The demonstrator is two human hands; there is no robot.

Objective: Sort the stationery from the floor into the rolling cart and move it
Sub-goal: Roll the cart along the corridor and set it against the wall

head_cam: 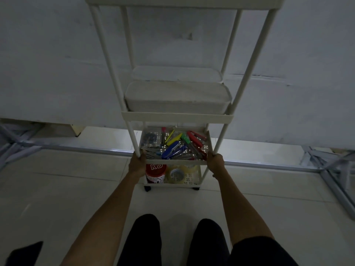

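A tall white rolling cart (176,118) stands on the tiled floor right in front of me. My left hand (136,163) grips its front left post and my right hand (215,162) grips its front right post, both at the height of the second-lowest shelf. That shelf holds several coloured staplers (177,145) in blue, yellow, green and red, plus a clear box (150,138) of small items. On the bottom shelf sit a red canister (155,172) and tape rolls (177,174). The upper shelves look bare from below.
A white wall (57,64) rises just behind the cart. Metal frame legs (330,175) stand at the right and more (17,143) at the left. My knees (178,239) are low in the middle. The cart's black wheels (147,188) rest on the floor.
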